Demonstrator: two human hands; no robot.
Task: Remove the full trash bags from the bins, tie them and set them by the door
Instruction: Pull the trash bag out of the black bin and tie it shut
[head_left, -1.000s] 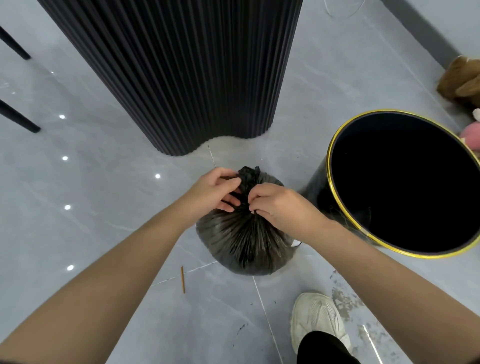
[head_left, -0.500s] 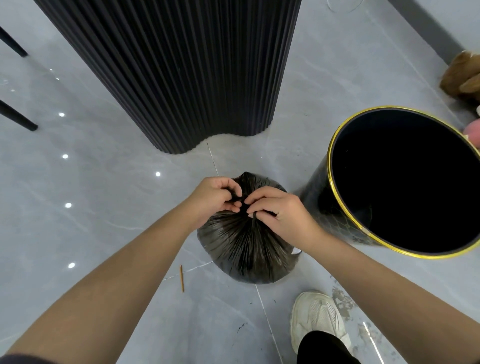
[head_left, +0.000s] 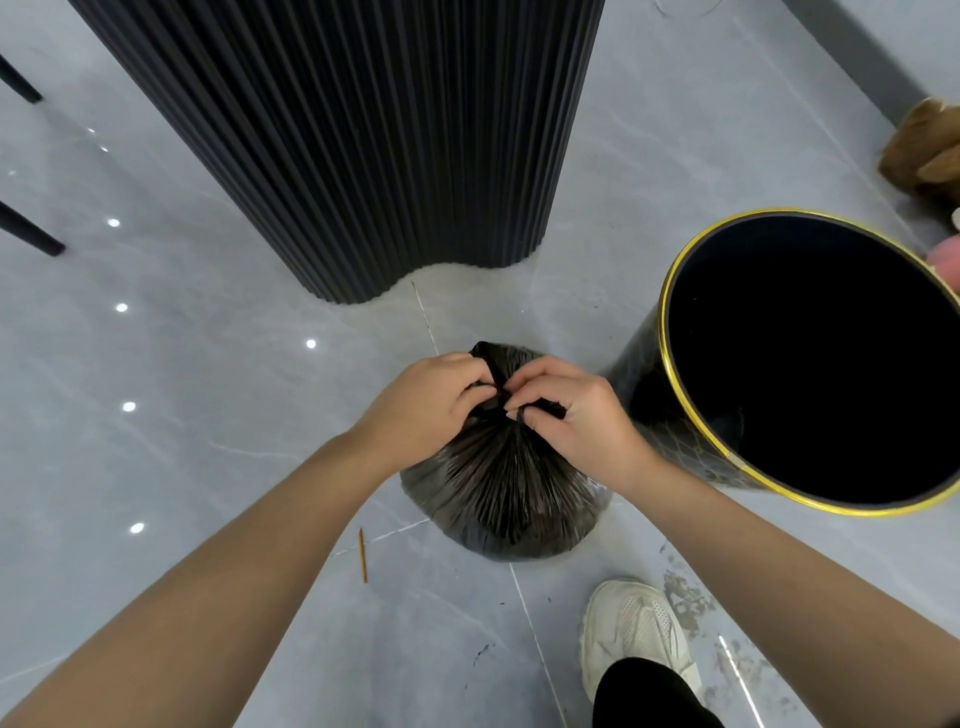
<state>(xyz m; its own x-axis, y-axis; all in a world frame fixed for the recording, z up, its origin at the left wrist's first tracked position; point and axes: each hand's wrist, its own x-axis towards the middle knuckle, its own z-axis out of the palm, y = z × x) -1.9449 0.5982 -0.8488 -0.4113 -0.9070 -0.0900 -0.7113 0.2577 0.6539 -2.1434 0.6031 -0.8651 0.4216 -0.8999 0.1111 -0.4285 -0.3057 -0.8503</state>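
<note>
Tying is the step in hand, as the head view shows it: a full black plastic trash bag (head_left: 501, 493) sits on the grey tiled floor (head_left: 208, 415), already out of the black round bin with a gold rim (head_left: 810, 364), which stands just to its right and looks empty inside, with no liner visible; the bag's neck is gathered to a tight bunch at the top, pleats running down from it; the left hand (head_left: 426, 410) is curled closed on the left side of that bunch, fingers pinching twisted plastic, and the right hand (head_left: 571, 415) pinches a strand of it on the right, one fingertip hooked through what looks like a loop; whether the knot is pulled fast cannot be told, since the fingers cover it; so by my judgement removal is done for this bin, tying is under way, and carrying the bag to the door is left; no door shows here, nor any other bin; a black fluted column (head_left: 363, 130) rises behind, a thin brown stick (head_left: 362, 555) lies on the floor near the bag, and a white shoe (head_left: 636, 634) stands close below it
</note>
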